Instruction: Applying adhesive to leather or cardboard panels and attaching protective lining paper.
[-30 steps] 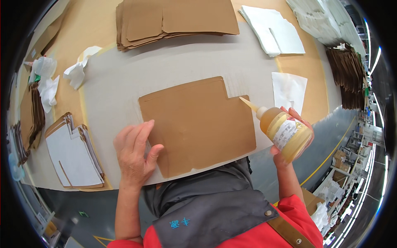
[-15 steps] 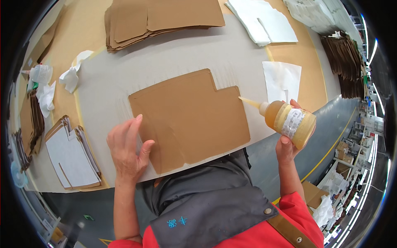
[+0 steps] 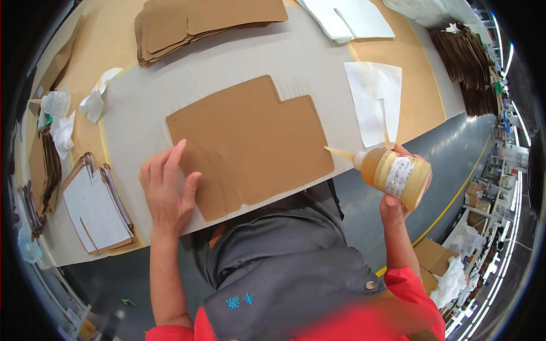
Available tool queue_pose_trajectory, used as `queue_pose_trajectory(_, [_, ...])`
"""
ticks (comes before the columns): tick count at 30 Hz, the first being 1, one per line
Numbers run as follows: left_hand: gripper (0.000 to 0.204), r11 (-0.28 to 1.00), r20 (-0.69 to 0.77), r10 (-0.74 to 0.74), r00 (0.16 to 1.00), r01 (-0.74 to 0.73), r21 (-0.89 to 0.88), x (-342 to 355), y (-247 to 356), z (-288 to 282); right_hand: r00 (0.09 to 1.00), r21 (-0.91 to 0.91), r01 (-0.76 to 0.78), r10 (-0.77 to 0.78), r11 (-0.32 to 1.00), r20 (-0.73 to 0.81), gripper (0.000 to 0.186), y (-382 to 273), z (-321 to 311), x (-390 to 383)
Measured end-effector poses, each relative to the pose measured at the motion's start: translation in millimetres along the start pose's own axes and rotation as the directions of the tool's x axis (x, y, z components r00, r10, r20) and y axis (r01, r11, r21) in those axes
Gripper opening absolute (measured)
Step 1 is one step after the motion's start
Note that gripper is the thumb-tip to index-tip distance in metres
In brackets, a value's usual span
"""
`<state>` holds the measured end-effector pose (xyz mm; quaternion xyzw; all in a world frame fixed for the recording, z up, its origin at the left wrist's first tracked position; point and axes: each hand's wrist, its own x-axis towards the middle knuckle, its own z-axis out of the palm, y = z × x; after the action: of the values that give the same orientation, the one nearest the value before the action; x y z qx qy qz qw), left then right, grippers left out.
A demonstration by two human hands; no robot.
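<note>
A flat brown sheet (image 3: 256,148) with a stepped notch in its far right corner lies in front of me on the grey table covering (image 3: 227,68). My left hand (image 3: 169,184) is open at the sheet's left edge, thumb and fingers apart; whether the fingertips touch it I cannot tell. In my right hand (image 3: 401,196) is a squeeze bottle (image 3: 392,173) of amber liquid, wrapped with clear tape and a white label. The bottle is tilted on its side, and its pale pointed nozzle is close to the sheet's right edge.
A stack of brown sheets (image 3: 210,25) lies at the far side, with white pieces (image 3: 352,20) to its right. One white piece (image 3: 372,96) lies right of the sheet. White-topped cut pieces (image 3: 96,207) and crumpled tissue (image 3: 94,103) are at left. Dark bundled pieces (image 3: 463,59) stand far right.
The bottle's nozzle has moved down along the sheet's right edge, toward me. The view has shifted slightly, so the table things sit a little higher and further left. My left hand remains beside the sheet.
</note>
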<state>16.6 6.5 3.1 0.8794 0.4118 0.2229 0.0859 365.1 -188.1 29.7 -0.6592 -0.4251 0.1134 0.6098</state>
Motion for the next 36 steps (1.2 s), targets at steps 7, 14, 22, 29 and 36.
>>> queue_pose_trajectory(7, [0.052, 1.000, 0.008, 0.018, 1.000, -0.019, 0.023, 0, 0, 0, 0.999, 0.022, -0.045, 0.045, 0.999, -0.009, 0.109, -8, -14, -20])
queue_pose_trajectory(14, [0.053, 0.999, 0.006, 0.021, 1.000, -0.021, 0.038, -1, 0, 2, 0.997, 0.042, -0.075, 0.075, 0.996, 0.002, 0.106, -11, -14, -31])
queue_pose_trajectory(22, [0.052, 1.000, -0.004, 0.010, 1.000, -0.010, 0.023, -2, 0, 0, 0.992, 0.183, -0.128, 0.121, 0.975, 0.048, 0.107, -9, 1, -44])
queue_pose_trajectory(29, [0.052, 1.000, -0.018, -0.018, 1.000, 0.019, 0.007, -3, 1, 0, 0.978, 0.186, -0.061, 0.021, 0.981, 0.209, 0.101, -6, 13, -49])
queue_pose_trajectory(36, [0.052, 1.000, -0.029, 0.009, 1.000, -0.009, -0.003, -2, 0, 0, 0.958, 0.211, -0.056, -0.007, 0.976, 0.288, 0.106, -8, 30, -56])
